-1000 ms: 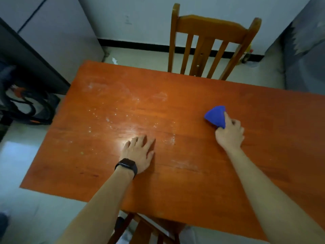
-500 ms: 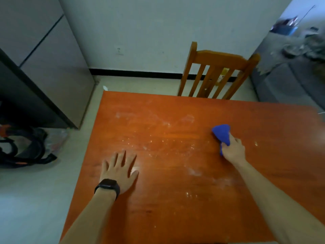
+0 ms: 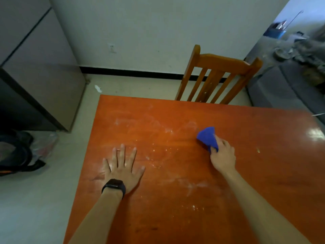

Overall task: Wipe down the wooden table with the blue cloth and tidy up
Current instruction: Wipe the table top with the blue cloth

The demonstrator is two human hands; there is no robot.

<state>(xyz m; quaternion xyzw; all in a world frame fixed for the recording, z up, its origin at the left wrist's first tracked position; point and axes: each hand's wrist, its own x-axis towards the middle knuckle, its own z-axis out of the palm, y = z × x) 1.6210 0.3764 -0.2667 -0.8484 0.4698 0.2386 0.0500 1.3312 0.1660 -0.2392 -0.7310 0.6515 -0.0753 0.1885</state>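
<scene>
Blue cloth (image 3: pixel 207 137) pinched in right hand (image 3: pixel 222 156) on wooden table (image 3: pixel 255 173), left hand (image 3: pixel 123 169) spread flat well apart

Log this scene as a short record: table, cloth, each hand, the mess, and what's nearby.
table: orange-brown wood, glossy, partly dusty
cloth: blue, bunched, lying on the table
right hand: grips the cloth's near end
left hand: flat on the table, fingers spread
watch: black, on the left wrist
specks: white bits and smears between the hands
crumb: pale, right of the right hand
chair: wooden, at the table's far edge
</scene>
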